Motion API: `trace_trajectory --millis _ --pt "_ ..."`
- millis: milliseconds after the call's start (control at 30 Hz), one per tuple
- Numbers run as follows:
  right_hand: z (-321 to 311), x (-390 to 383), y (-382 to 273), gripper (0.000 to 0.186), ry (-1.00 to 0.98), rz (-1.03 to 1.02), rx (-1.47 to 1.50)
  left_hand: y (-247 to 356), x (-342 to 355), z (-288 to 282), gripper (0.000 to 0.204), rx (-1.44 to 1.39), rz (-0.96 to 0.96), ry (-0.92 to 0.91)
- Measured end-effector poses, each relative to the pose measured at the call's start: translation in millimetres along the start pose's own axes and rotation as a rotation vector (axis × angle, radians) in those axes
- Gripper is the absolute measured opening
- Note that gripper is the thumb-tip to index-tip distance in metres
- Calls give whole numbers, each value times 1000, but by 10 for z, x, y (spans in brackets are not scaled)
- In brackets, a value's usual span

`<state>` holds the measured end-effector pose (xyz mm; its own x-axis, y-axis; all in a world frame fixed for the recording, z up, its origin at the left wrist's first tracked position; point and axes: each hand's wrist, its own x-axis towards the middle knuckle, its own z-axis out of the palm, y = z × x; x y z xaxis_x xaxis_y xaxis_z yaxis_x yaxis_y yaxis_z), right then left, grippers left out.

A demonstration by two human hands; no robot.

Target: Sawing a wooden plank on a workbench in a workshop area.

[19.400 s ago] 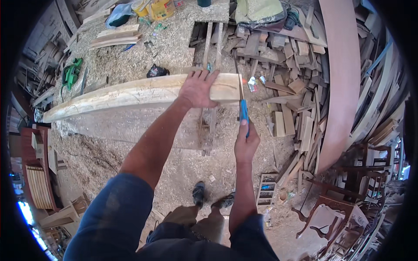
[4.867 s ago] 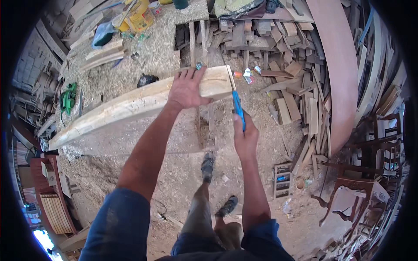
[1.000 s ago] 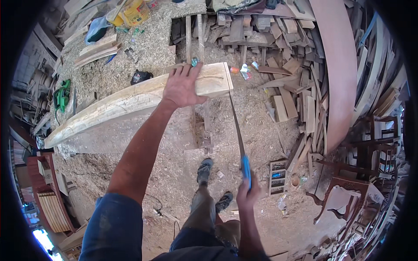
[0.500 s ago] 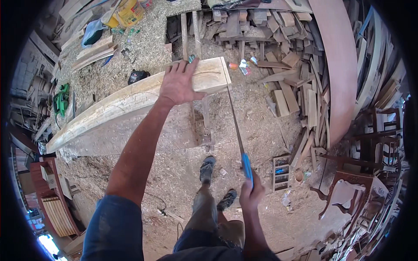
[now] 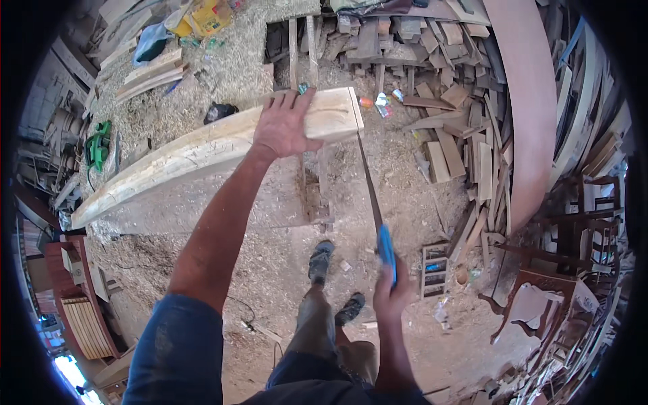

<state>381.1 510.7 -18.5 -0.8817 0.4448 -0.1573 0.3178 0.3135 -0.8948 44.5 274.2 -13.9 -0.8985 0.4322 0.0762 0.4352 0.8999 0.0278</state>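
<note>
A long, curved pale wooden beam [image 5: 192, 154] runs from the left up to the middle, its squared end near the centre. My left hand [image 5: 282, 127] bears down on it close to that end, fingers over the far edge and thumb along the near side. In my right hand [image 5: 393, 295] is the blue handle of a handsaw [image 5: 373, 192]. Its blade reaches up to the beam's near corner and meets it at a thin line just inside the end. The blade's tip is hidden at the wood.
Beneath the beam is a shaving-strewn workbench [image 5: 223, 202]. A green power tool [image 5: 98, 145] and a dark object [image 5: 220, 112] lie beyond the beam. Offcuts [image 5: 445, 148] are heaped at the right, near a wide curved board [image 5: 530, 115]. Carved wooden furniture [image 5: 533, 297] stands at lower right.
My right hand has pushed the saw slightly forward, toward the beam. My left hand keeps its place on the wood. The whole view has shifted a little.
</note>
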Motion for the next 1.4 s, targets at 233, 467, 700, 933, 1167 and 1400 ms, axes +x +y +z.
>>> trace_trajectory --millis 233,467,700,933,1167,1400 --pt "611 1182 -351 37 -23 -236 96 63 -27 -64 131 -18 31 79" --pt "2 -32 17 41 21 -241 65 49 0 -24 131 53 -11 29" --pt "791 1254 -3 43 -74 -151 189 46 31 -89 132 -36 12 33" --pt "5 -153 180 48 11 -296 102 55 40 -49 130 7 -28 0" --pt "741 1251 -158 42 -53 -199 91 13 4 11 131 -2 27 133" --pt "-203 -12 -235 38 -2 -352 -23 17 -26 -33 134 -60 -7 52"
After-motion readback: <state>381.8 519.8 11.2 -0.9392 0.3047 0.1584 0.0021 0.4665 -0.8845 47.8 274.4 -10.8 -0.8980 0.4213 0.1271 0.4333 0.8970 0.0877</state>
